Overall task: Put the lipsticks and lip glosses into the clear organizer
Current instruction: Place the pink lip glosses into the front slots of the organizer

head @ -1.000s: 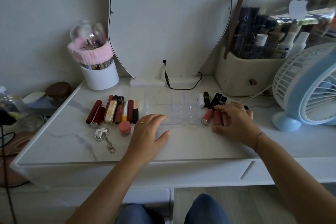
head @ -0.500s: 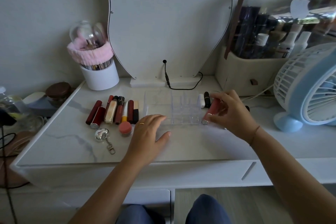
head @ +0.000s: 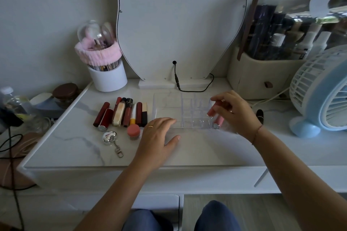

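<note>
One pink tube [head: 210, 112] was pinched in the curled fingers of the right hand [head: 236, 114], at the 3 o'clock edge of the clear organizer [head: 180, 114]; its cells lay toward 9 o'clock from the tube. The left hand [head: 157, 137], fingers straight, rested on the surface [head: 75, 146] at the organizer's 6 o'clock side and gripped nothing. The tube's long axis was hidden.

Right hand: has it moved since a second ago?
Yes. The right hand rose leftward off the table, carrying a pink lipstick to the right end of the clear organizer.
</note>
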`<state>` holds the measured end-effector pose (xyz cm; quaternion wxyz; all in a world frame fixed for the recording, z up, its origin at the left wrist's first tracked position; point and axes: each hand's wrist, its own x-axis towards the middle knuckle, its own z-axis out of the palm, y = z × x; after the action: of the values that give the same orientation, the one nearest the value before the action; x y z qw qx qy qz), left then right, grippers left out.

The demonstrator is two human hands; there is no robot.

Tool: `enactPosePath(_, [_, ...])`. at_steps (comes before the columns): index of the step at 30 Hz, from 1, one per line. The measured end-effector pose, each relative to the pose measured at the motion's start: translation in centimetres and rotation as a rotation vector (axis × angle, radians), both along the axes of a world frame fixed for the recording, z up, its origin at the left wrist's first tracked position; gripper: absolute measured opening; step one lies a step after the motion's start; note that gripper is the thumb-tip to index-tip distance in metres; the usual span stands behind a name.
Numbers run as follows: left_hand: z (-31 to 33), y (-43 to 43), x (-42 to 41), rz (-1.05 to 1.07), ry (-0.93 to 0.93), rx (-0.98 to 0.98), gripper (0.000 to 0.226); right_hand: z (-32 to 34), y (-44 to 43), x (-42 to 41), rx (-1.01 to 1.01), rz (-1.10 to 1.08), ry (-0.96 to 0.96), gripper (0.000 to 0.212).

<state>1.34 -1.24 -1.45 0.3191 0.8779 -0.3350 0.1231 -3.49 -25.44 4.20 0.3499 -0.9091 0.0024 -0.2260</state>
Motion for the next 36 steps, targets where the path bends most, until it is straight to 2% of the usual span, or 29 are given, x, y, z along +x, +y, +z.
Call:
enactPosePath(3, [0.0,0.1,0.0,-0.003,-0.009,-0.003,0.044,0.0,0.4,0.1,0.050,0.030,0.057,0.020])
enactPosePath(5, [0.0,0.1,-0.1,-0.003,-0.007,-0.005,0.044,-0.2,0.8,0.4,0.013,0.030,0.066,0.023])
enactPosePath(10, [0.0,0.0,-0.1,-0.002,-0.001,-0.010,0.044,-0.5,1.3,0.9,-0.086,-0.011,0.055,0.026])
enactPosePath(14, [0.0,0.0,-0.1,-0.004,0.005,-0.010,0.044,-0.6,1.4,0.7,-0.101,-0.038,0.035,0.025])
enactPosePath(20, [0.1,0.0,-0.1,-0.007,0.005,0.000,0.045,-0.6,-0.1,-0.1,-0.074,-0.082,0.007,0.036])
enactPosePath(27, [0.0,0.1,0.0,-0.005,-0.003,-0.010,0.044,-2.3,-2.0,-1.1,-0.188,-0.124,0.195,0.058])
enactPosePath(31, [0.1,0.1,-0.1,-0.005,0.001,-0.011,0.044,-2.8,-2.0,-0.8,-0.273,-0.172,0.174,0.054])
enactPosePath(36, [0.1,0.1,-0.1,-0.007,0.011,-0.010,0.045,-2.7,-1.7,-0.9,-0.286,-0.142,0.173,0.047])
